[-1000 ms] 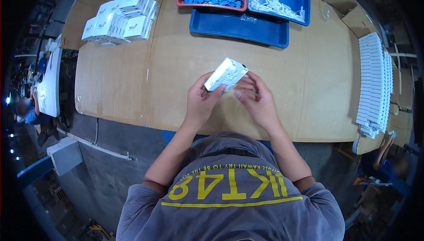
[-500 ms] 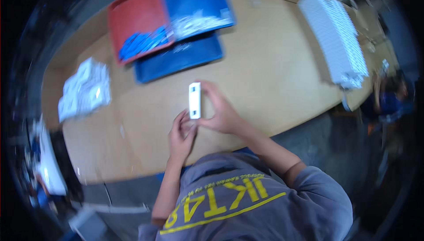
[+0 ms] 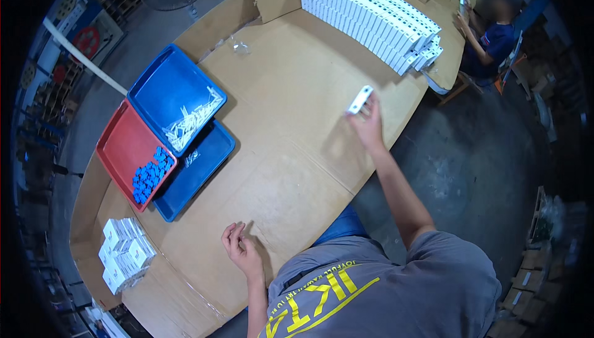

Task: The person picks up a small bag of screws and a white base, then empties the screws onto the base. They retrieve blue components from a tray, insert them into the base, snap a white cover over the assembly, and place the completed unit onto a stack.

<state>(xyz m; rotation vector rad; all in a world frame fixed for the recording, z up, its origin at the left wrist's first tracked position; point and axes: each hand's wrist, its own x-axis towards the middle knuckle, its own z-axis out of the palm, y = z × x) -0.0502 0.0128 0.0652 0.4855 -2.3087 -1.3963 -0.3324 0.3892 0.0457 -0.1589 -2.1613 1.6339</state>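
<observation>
My right hand [image 3: 369, 124] is stretched out to the right over the table edge, holding a small white box [image 3: 359, 99] by its lower end. The box is a short way from a long row of the same white boxes [image 3: 371, 16] standing at the far right of the table. My left hand [image 3: 240, 252] rests near the table's front edge with fingers loosely curled and nothing in it.
The table is covered in brown cardboard [image 3: 291, 127]. A blue tray of white parts [image 3: 176, 99], a red tray of blue parts [image 3: 133, 155] and another blue tray [image 3: 198, 174] sit left. White boxes [image 3: 124, 260] are piled at lower left. Another person [image 3: 489, 34] sits at the far right.
My head has turned right, so the view has swung. My right hand has carried the white box away from my left hand, out toward the row of boxes. My left hand has let go.
</observation>
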